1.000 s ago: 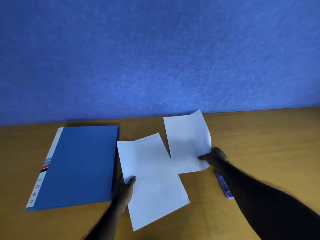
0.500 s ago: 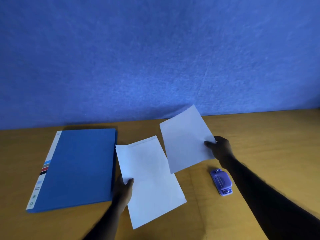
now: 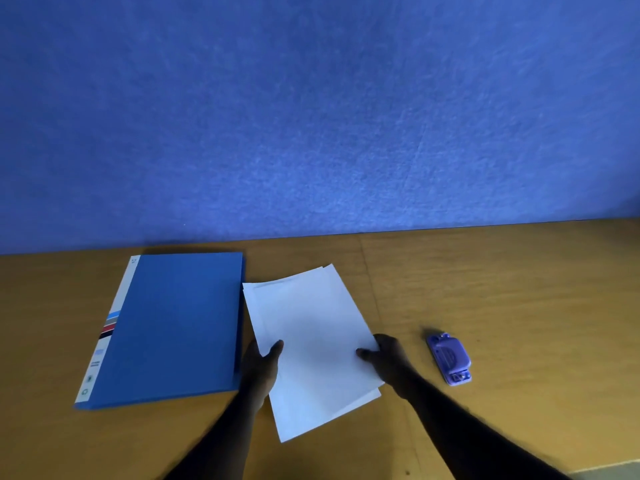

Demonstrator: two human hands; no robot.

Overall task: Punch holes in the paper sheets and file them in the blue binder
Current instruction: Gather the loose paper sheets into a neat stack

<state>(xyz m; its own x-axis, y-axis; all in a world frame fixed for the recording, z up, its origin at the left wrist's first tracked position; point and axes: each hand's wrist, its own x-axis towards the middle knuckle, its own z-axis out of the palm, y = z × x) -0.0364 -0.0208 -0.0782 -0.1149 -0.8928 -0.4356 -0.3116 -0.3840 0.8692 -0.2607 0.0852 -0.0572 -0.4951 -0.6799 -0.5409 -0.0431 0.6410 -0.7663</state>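
Left hand (image 3: 260,367) pinches the 9 o'clock edge of the paper sheets (image 3: 311,327), thumb on top; right hand (image 3: 389,358) grips their 3 o'clock edge; blue binder (image 3: 166,327) lies closed just beside at 9 o'clock; hole punch (image 3: 449,358) at 3 o'clock, apart, on the table (image 3: 519,289).

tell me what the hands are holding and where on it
Both hold the paper sheets: the left hand grips the left edge, thumb on top; the right hand grips the right edge. The hole punch lies untouched.
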